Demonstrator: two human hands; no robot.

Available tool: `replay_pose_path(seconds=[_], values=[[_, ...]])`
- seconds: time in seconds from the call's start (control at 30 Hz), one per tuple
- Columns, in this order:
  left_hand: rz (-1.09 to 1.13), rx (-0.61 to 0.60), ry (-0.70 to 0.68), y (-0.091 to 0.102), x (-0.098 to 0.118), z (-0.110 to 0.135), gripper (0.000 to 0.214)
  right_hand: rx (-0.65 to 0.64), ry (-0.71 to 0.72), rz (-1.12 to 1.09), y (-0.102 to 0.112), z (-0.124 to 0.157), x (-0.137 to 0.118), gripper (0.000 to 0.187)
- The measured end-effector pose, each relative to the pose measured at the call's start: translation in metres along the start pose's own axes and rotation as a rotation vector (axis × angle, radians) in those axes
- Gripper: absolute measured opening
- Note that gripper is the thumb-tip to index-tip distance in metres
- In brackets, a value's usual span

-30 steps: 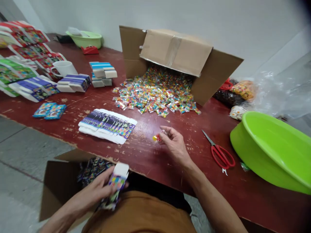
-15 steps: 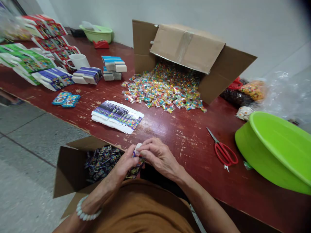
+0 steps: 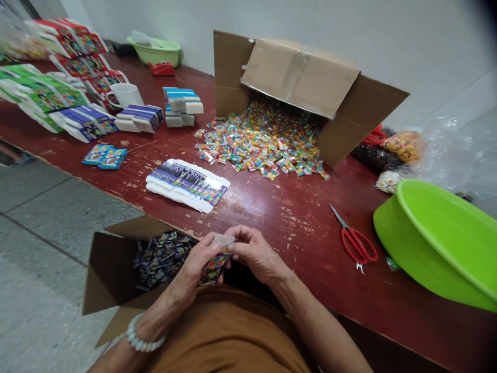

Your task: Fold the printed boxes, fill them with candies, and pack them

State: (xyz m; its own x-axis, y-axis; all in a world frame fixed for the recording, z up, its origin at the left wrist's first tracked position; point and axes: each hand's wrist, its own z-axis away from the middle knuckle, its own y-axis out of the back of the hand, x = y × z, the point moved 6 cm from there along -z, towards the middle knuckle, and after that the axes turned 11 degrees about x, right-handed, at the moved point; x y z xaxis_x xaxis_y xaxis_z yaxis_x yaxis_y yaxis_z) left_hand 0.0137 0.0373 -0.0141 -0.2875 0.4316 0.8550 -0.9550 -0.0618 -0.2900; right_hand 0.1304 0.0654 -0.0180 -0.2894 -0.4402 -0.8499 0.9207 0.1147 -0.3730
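A small printed cardboard candy box (image 3: 215, 263), purple and multicoloured with a white end flap, is between my hands at the table's near edge. My left hand (image 3: 197, 261) is wrapped round its left side, the thumb near the flap. My right hand (image 3: 257, 255) pinches the box's upper end by the flap; its lower fingers are partly hidden. Just left, below the table edge, an open carton (image 3: 112, 267) holds many small dark-wrapped packets (image 3: 165, 259). Beyond my hands lies a fanned stack of flat purple-and-white boxes (image 3: 188, 185).
Wrapped colourful candies (image 3: 260, 140) spill from a tipped carton (image 3: 301, 75). Red-handled scissors (image 3: 355, 243) and a green basin (image 3: 435, 243) are at right. Two small blue boxes (image 3: 104, 156), stacked folded boxes (image 3: 77, 39) and a white mug (image 3: 126, 96) are at left.
The white flap has come up and shows more, and more of the box's printed face is visible. My right hand has shifted slightly; both hands still hold the box.
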Motion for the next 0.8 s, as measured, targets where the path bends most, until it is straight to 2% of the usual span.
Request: replay_pose_path(seconds=[0.17,0.37,0.43,0.53,0.6,0.73,0.8], values=[[0.187,-0.008,0.139,0.000,-0.002,0.001,0.040,-0.054,-0.095,-0.144,0.003,0.000,0.001,0.047],[0.212,-0.055,0.155,-0.004,-0.004,0.003,0.054,-0.069,-0.098,-0.105,0.003,-0.001,-0.001,0.040],[0.198,-0.047,0.120,-0.003,-0.004,0.003,0.054,-0.045,-0.038,-0.070,0.001,0.000,-0.002,0.038],[0.178,-0.082,0.071,-0.005,-0.001,0.005,0.044,0.024,0.181,0.030,0.000,0.003,-0.012,0.030],[0.175,-0.105,0.073,-0.006,-0.001,0.005,0.036,0.021,0.250,0.066,0.000,0.006,-0.016,0.029],[0.185,-0.075,0.072,-0.006,0.000,0.003,0.032,-0.054,0.096,-0.011,0.002,0.007,-0.007,0.034],[0.190,-0.060,0.077,-0.007,-0.002,0.002,0.034,-0.049,0.085,-0.022,0.004,0.007,-0.006,0.038]])
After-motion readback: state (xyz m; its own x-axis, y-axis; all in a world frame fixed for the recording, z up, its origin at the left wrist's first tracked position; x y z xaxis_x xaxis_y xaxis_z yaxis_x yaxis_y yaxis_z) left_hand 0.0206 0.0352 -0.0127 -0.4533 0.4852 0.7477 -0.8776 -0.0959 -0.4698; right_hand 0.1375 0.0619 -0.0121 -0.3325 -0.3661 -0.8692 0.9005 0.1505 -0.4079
